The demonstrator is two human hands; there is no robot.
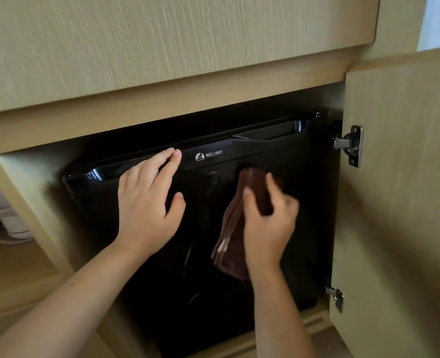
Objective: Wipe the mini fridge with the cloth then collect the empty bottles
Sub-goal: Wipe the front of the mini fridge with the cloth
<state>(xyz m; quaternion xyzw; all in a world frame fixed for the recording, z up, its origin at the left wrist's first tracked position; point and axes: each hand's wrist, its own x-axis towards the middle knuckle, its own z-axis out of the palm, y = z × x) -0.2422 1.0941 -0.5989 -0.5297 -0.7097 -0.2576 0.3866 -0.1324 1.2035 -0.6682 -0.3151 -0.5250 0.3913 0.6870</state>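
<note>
Bare left hand (149,200) lies flat, its grip spread wide, fingertips touching the glossy black mini fridge (286,228) inside a pale wooden cabinet (162,47). Right hand (268,223) pinches a folded brown cloth (235,223) against the fridge door, beside the open cabinet door (399,202)

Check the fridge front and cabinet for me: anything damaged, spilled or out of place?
Nothing stands out. The black mini fridge sits squarely in the cabinet, door shut, no spill visible. The left hand rests flat on its front; the right hand presses the brown cloth against it. No bottles are in view.
</note>
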